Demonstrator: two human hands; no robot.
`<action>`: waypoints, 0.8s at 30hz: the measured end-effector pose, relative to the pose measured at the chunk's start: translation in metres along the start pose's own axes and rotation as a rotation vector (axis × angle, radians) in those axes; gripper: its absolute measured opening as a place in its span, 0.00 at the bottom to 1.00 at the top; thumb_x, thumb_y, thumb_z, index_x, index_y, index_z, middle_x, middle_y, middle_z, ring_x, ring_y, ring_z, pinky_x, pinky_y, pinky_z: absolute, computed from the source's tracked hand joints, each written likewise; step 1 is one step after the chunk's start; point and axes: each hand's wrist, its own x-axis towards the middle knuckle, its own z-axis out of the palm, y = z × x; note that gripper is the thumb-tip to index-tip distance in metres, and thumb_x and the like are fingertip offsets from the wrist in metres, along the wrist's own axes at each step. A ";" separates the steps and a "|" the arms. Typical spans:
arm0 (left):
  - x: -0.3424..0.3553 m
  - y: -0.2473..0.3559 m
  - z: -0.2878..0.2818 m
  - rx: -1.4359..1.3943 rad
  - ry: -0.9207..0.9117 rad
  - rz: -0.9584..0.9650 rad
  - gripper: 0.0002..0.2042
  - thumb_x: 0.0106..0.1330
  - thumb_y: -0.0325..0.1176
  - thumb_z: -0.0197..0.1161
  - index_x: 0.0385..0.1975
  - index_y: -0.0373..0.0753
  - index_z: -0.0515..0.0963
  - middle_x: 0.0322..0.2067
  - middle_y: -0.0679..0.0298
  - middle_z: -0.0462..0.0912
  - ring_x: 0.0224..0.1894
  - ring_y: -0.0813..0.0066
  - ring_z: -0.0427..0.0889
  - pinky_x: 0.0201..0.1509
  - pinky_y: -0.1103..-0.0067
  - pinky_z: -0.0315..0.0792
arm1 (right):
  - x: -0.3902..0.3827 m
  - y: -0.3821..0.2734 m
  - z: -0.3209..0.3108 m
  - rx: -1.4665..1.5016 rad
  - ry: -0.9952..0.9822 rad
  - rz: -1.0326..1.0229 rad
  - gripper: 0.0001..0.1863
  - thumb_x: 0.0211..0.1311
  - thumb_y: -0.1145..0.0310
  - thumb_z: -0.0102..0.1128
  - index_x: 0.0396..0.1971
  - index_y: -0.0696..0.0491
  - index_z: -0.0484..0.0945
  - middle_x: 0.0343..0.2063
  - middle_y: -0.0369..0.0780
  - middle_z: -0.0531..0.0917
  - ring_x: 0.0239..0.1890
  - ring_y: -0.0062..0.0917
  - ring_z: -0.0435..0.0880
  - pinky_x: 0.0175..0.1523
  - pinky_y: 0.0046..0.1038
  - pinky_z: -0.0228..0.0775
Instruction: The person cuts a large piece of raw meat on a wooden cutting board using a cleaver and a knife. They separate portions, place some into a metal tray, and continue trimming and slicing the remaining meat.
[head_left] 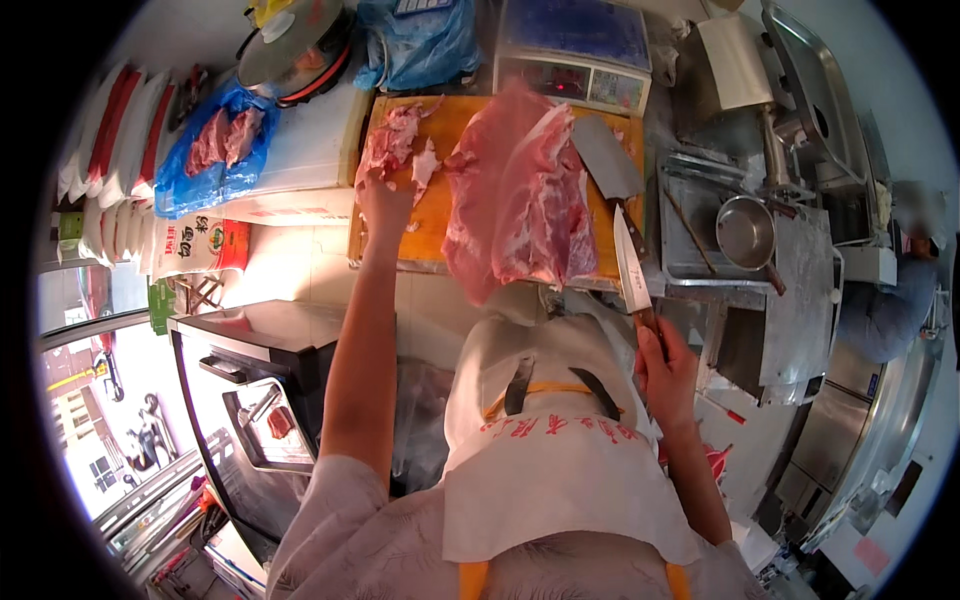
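Small meat pieces (397, 135) lie separate on the cutting board's (430, 236) left; large meat slab (535, 200), mid-board, is one broad mass: division looks partial. Left hand (386, 207) is at the pieces, grasp unclear; right hand (665, 372) clenches the knife (630, 265).

a wooden cutting board (428, 235) bears a large slab of raw meat (520, 195) across its middle, ragged smaller pieces (395, 140) on its left and a broad cleaver (608, 160) on its right. just behind the board stands a scale (575, 45), and to its right a metal tray (690, 268). the white bench (315, 145) on the left carries an opened blue plastic bag (172, 190) and, farther back, a lidded pot (290, 60).
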 end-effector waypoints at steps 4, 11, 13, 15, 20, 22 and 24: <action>-0.051 0.052 0.002 -0.020 -0.079 0.205 0.19 0.61 0.31 0.77 0.51 0.33 0.84 0.45 0.52 0.89 0.47 0.59 0.88 0.53 0.67 0.81 | 0.038 0.011 -0.013 -0.123 0.121 -0.060 0.13 0.83 0.62 0.59 0.49 0.57 0.82 0.21 0.34 0.78 0.20 0.18 0.74 0.28 0.25 0.67; -0.104 0.140 0.036 -0.044 -0.415 0.060 0.30 0.63 0.46 0.80 0.57 0.30 0.81 0.49 0.48 0.88 0.53 0.52 0.87 0.59 0.64 0.80 | 0.177 0.057 0.003 -0.534 0.270 -0.497 0.20 0.79 0.64 0.62 0.63 0.57 0.73 0.44 0.53 0.85 0.43 0.55 0.85 0.45 0.49 0.79; -0.105 0.153 0.041 0.081 -0.419 0.005 0.37 0.60 0.53 0.81 0.58 0.29 0.80 0.54 0.46 0.86 0.57 0.50 0.86 0.61 0.63 0.79 | 0.210 0.055 0.014 -0.641 0.239 -0.480 0.23 0.77 0.66 0.63 0.65 0.56 0.71 0.45 0.53 0.83 0.46 0.54 0.85 0.47 0.50 0.79; -0.099 0.169 0.045 0.057 -0.515 -0.167 0.45 0.54 0.61 0.82 0.59 0.26 0.78 0.58 0.42 0.84 0.61 0.49 0.84 0.63 0.61 0.77 | 0.234 0.057 0.023 -0.716 0.231 -0.502 0.25 0.75 0.67 0.65 0.66 0.56 0.69 0.46 0.53 0.81 0.48 0.54 0.84 0.49 0.50 0.78; -0.084 0.214 0.048 0.308 -0.691 -0.188 0.64 0.43 0.65 0.85 0.69 0.17 0.65 0.64 0.32 0.77 0.71 0.41 0.75 0.72 0.61 0.72 | 0.255 0.063 0.037 -0.789 0.218 -0.614 0.26 0.70 0.69 0.68 0.64 0.57 0.70 0.48 0.53 0.77 0.49 0.53 0.81 0.53 0.48 0.77; -0.092 0.212 0.058 0.408 -0.615 -0.143 0.68 0.41 0.65 0.86 0.72 0.15 0.60 0.65 0.29 0.75 0.73 0.37 0.71 0.75 0.62 0.71 | 0.256 0.060 0.034 -0.854 0.231 -0.649 0.26 0.69 0.70 0.69 0.63 0.56 0.71 0.49 0.53 0.77 0.48 0.53 0.80 0.53 0.48 0.76; -0.096 0.213 0.063 0.389 -0.586 -0.158 0.69 0.40 0.63 0.86 0.73 0.15 0.59 0.65 0.27 0.74 0.73 0.35 0.71 0.75 0.62 0.71 | 0.252 0.055 0.031 -0.874 0.243 -0.701 0.24 0.70 0.70 0.68 0.63 0.56 0.72 0.50 0.52 0.78 0.47 0.52 0.81 0.54 0.47 0.77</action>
